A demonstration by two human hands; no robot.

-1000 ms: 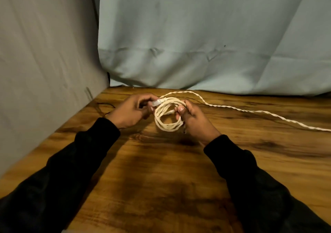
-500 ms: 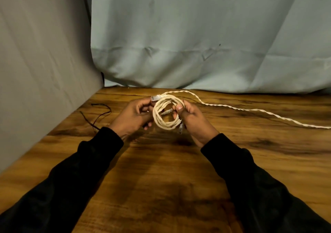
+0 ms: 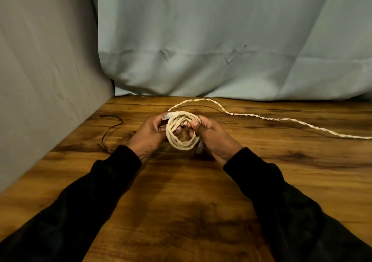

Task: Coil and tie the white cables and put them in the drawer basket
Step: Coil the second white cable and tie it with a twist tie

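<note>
- Nearest to where the person stands, two black sleeves (image 3: 112,183) reach forward over the wooden table (image 3: 181,211), forearms angled inward so both hands meet in front of the chest; that looks like the natural way to keep a coil steady while working on it.
- The left hand (image 3: 150,135) holds the left side of the white coil (image 3: 182,132). Its fingers are curled in around the strands, and a pale connector (image 3: 167,116) pokes out above the thumb at the top of the loop. I judge this hand is there to stop the loops springing apart.
- The right hand (image 3: 212,136) holds the coil's right side, thumb on top pressing the strands against fingers curled behind them. A second plug (image 3: 199,149) hangs just under this hand, near the bottom of the loop.
- The coil itself stands nearly upright between the two hands, raised a little off the table as far as I can tell, with several loops lying tight together. Some fingertips show through its open middle.
- Beyond the hands, a twisted white cable (image 3: 281,119) runs from near the top of the coil away to the right across the table and out of view. Whether it joins the coil or is a separate cable I cannot tell; either way it is not yet coiled.
- To the left, a thin black cord (image 3: 112,124) lies loose near the grey cloth (image 3: 46,80).
- At the back hangs a pale blue curtain (image 3: 221,50). No drawer basket is in view, so the putting-away seems a way off.
</note>
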